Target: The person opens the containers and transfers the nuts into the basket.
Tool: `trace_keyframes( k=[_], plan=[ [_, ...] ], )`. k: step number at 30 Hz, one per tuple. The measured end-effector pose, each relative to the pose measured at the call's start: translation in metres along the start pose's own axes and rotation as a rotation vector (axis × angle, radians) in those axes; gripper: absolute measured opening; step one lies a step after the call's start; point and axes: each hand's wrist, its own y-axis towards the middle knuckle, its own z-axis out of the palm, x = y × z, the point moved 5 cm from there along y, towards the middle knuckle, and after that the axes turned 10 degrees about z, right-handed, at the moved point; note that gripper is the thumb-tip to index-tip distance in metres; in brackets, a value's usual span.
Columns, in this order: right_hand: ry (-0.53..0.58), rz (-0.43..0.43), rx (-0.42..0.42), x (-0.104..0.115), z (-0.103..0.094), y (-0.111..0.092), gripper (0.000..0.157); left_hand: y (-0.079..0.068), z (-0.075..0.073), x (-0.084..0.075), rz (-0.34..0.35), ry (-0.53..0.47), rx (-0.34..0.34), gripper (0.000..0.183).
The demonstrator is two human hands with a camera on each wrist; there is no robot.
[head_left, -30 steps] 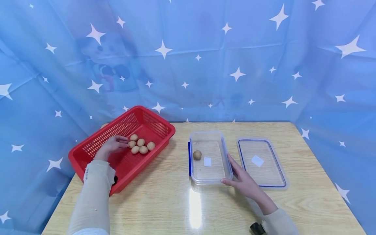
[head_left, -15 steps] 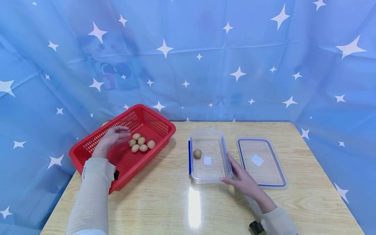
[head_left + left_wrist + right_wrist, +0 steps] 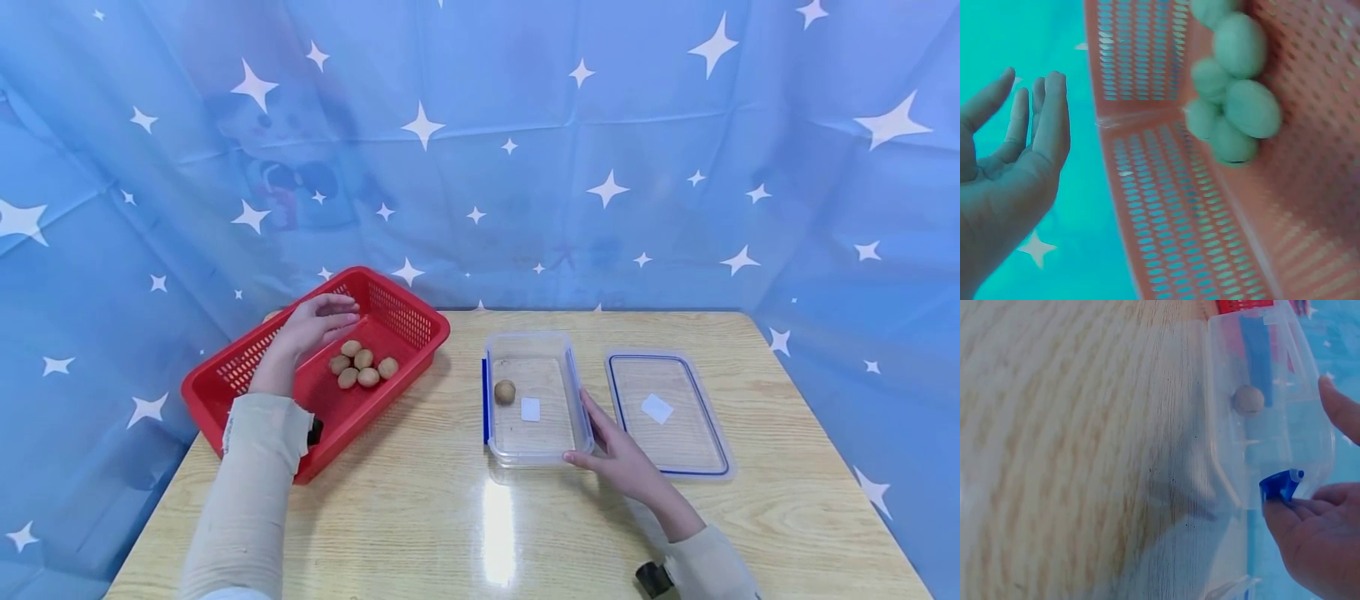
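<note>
In the head view my left hand hovers over the back side of a red basket, fingers loosely bent. The left wrist view shows nothing between the thumb and fingers of that hand. Several tan walnuts lie clustered on the basket floor, just below and right of it. My right hand grips the near right corner of a clear plastic container, thumb at the front rim, fingers along the side. One walnut sits inside, near the left wall. In the right wrist view, fingertips touch a blue latch.
A clear lid with a blue seal lies flat on the wooden table, right of the container. White squares of paper show on the lid and within the container. A blue star-patterned curtain hangs behind the table.
My left hand has drawn away from the walnuts, rising toward the back side of the basket and a little right. The right hand and container stay in place.
</note>
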Motion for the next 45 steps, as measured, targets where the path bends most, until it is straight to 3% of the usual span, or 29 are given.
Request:
trace_keyframes(
  k=[7, 12, 16, 21, 27, 33, 36, 40, 45],
  plan=[
    [-0.005, -0.001, -0.004, 0.001, -0.001, 0.000, 0.096, -0.005, 0.027, -0.041, 0.076, -0.188, 0.051, 0.047],
    [-0.006, -0.001, -0.006, 0.001, -0.001, -0.001, 0.096, -0.008, 0.054, -0.066, 0.116, -0.219, 0.085, 0.048],
    [-0.005, -0.001, -0.007, 0.001, 0.000, -0.001, 0.096, -0.009, 0.081, -0.073, 0.122, -0.206, 0.090, 0.048],
    [-0.006, -0.003, -0.010, 0.000, -0.001, -0.001, 0.096, -0.009, 0.121, -0.065, 0.119, -0.204, 0.121, 0.047],
    [0.002, -0.012, -0.001, 0.000, -0.001, -0.001, 0.096, -0.005, 0.168, -0.041, 0.111, -0.327, 0.166, 0.042],
    [0.007, -0.008, 0.000, 0.001, 0.000, -0.002, 0.095, -0.008, 0.211, -0.027, 0.142, -0.384, 0.216, 0.041],
    [0.005, -0.005, -0.001, 0.001, 0.000, -0.001, 0.096, -0.010, 0.230, -0.025, 0.164, -0.367, 0.245, 0.041],
    [0.006, -0.007, -0.002, 0.002, -0.001, 0.000, 0.096, -0.011, 0.252, -0.021, 0.186, -0.262, 0.236, 0.043],
    [0.015, -0.011, 0.003, 0.003, -0.001, 0.000, 0.095, -0.012, 0.278, -0.006, 0.082, -0.171, 0.166, 0.050]
  ],
)
